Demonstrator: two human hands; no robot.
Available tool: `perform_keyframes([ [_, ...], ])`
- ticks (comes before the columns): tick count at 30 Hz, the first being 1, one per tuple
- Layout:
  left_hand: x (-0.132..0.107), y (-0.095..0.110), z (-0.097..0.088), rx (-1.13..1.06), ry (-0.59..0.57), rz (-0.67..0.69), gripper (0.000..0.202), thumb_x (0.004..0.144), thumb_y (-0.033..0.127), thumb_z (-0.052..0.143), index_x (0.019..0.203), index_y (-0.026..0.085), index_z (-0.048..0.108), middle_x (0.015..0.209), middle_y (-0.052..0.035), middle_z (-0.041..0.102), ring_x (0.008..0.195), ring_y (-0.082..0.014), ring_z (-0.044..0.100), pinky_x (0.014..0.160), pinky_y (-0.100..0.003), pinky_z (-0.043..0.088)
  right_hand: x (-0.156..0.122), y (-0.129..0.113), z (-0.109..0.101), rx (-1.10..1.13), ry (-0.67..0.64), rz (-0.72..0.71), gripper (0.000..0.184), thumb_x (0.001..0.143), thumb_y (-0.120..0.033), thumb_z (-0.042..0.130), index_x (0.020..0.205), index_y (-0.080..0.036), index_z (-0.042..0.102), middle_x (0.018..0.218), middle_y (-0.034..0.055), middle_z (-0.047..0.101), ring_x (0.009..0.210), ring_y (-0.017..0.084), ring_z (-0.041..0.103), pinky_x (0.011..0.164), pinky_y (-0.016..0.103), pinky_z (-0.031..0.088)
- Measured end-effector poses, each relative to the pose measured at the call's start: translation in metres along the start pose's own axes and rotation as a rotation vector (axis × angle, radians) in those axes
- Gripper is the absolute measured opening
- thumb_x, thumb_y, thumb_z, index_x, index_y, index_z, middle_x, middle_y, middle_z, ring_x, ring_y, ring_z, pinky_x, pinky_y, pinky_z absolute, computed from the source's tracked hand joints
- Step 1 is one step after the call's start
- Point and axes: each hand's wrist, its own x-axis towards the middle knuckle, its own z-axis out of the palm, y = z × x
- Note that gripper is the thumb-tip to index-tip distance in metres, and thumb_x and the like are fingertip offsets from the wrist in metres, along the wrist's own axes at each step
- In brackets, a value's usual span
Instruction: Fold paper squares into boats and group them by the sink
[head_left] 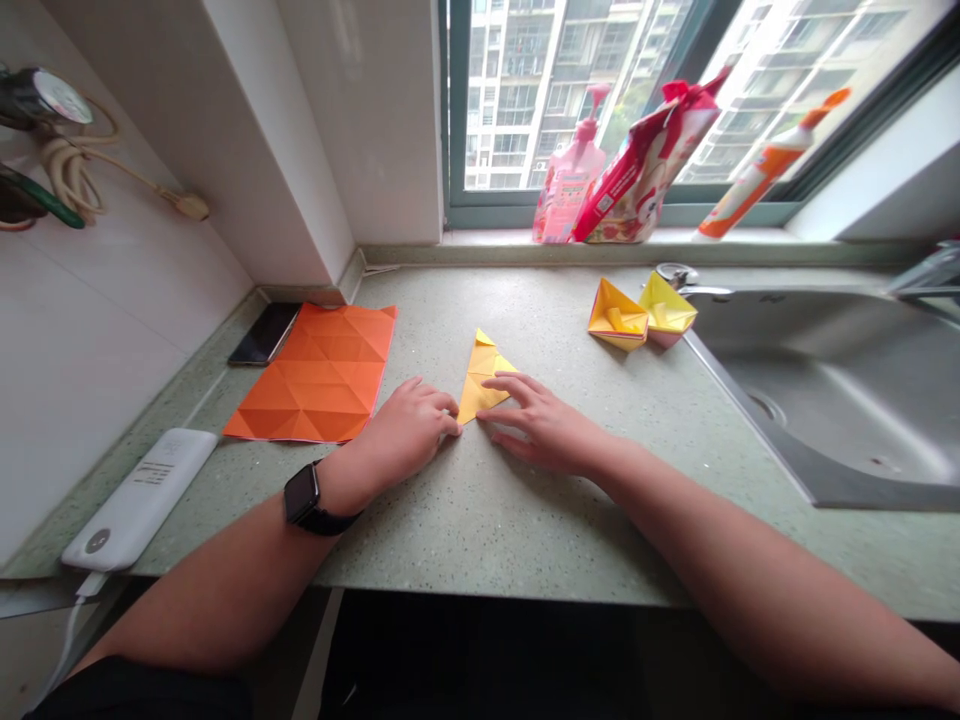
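Yellow origami triangle (pixel 480 385) between both grips (pixel 405 430) (pixel 544 425)

A home kitchen — a steel sink (pixel 817 400) set in a stone counter (pixel 525 520), a window (pixel 480 212) behind it facing apartment towers (pixel 517 100).

Yellow origami paper (pixel 478 378) (orange-tinged folds)

Right-hand fingers (pixel 517 390) hide one corner of the folded yellow paper triangle (pixel 476 385); the steel sink (pixel 825 400) runs off the picture's right edge.
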Motion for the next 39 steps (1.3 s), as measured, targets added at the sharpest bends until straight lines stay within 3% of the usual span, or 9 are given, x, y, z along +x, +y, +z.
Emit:
perform_keyframes([
  [4, 0.001, 0.0, 0.002, -0.012, 0.014, 0.006, 0.036, 0.097, 0.004, 0.063, 0.104, 0.029, 0.087, 0.116, -0.0037, 0.081, 0.104, -0.0256, 0.068, 0.112, -0.051, 0.046, 0.002, -0.01, 0.004, -0.017, -0.022, -0.001, 0.033, 0.098, -0.032, 0.08, 0.131, -0.034, 0.082, 0.17, 0.0079, 0.051, 0.164, 0.038, 0.037, 0.13, 0.065, 0.041],
  [8, 0.0, 0.0, 0.003, -0.008, 0.015, -0.006, 0.033, 0.096, 0.005, 0.064, 0.097, 0.028, 0.087, 0.114, -0.0038, 0.081, 0.102, -0.0249, 0.068, 0.113, -0.051, 0.046, 0.004, -0.018, 0.005, -0.02, -0.048, 0.013, 0.039, 0.098, -0.036, 0.08, 0.137, -0.036, 0.08, 0.174, 0.0068, 0.047, 0.165, 0.039, 0.034, 0.132, 0.065, 0.038],
  [17, 0.001, 0.0, 0.003, -0.02, 0.009, -0.038, 0.034, 0.098, 0.007, 0.064, 0.103, 0.029, 0.089, 0.118, -0.0054, 0.08, 0.108, -0.0267, 0.07, 0.117, -0.056, 0.046, 0.005, -0.02, 0.006, -0.08, -0.028, 0.116, 0.029, 0.104, -0.04, 0.075, 0.132, -0.041, 0.083, 0.171, 0.0065, 0.051, 0.162, 0.042, 0.04, 0.129, 0.072, 0.036],
  [23, 0.0, 0.001, 0.003, -0.01, 0.052, -0.058, 0.035, 0.096, 0.006, 0.065, 0.099, 0.031, 0.089, 0.137, -0.0074, 0.075, 0.123, -0.0316, 0.068, 0.124, -0.066, 0.039, 0.003, -0.015, 0.001, -0.122, 0.0, 0.233, 0.023, 0.106, -0.042, 0.07, 0.122, -0.041, 0.087, 0.168, 0.0074, 0.055, 0.159, 0.044, 0.043, 0.127, 0.078, 0.034],
  [27, 0.0, 0.003, 0.002, -0.015, 0.044, -0.033, 0.034, 0.098, 0.007, 0.062, 0.098, 0.029, 0.088, 0.146, -0.0067, 0.073, 0.128, -0.0315, 0.066, 0.123, -0.065, 0.041, 0.002, -0.01, -0.001, -0.128, 0.011, 0.271, 0.022, 0.107, -0.041, 0.069, 0.119, -0.038, 0.088, 0.164, 0.0082, 0.059, 0.157, 0.044, 0.046, 0.128, 0.078, 0.033],
  [30, 0.0, 0.004, 0.001, -0.031, 0.041, 0.012, 0.035, 0.096, 0.003, 0.06, 0.098, 0.027, 0.086, 0.145, -0.0059, 0.074, 0.13, -0.0296, 0.066, 0.126, -0.063, 0.039, 0.002, -0.007, -0.001, -0.115, 0.025, 0.253, 0.023, 0.107, -0.041, 0.069, 0.119, -0.036, 0.087, 0.16, 0.0086, 0.063, 0.153, 0.041, 0.05, 0.127, 0.075, 0.037],
  [34, 0.0, 0.002, -0.001, -0.025, -0.013, 0.033, 0.036, 0.094, 0.001, 0.061, 0.101, 0.027, 0.086, 0.128, -0.0046, 0.081, 0.12, -0.0278, 0.07, 0.124, -0.061, 0.04, 0.004, -0.007, -0.004, -0.096, -0.001, 0.222, 0.026, 0.11, -0.041, 0.063, 0.117, -0.034, 0.088, 0.144, 0.0097, 0.073, 0.137, 0.034, 0.063, 0.119, 0.062, 0.049],
  [39, 0.0, -0.004, -0.004, -0.014, -0.027, -0.005, 0.035, 0.092, 0.003, 0.067, 0.101, 0.03, 0.088, 0.13, -0.0049, 0.08, 0.118, -0.03, 0.069, 0.117, -0.061, 0.045, 0.006, -0.007, -0.005, -0.048, 0.0, 0.224, 0.028, 0.111, -0.039, 0.062, 0.113, -0.03, 0.088, 0.138, 0.0103, 0.076, 0.128, 0.031, 0.068, 0.113, 0.055, 0.054],
])
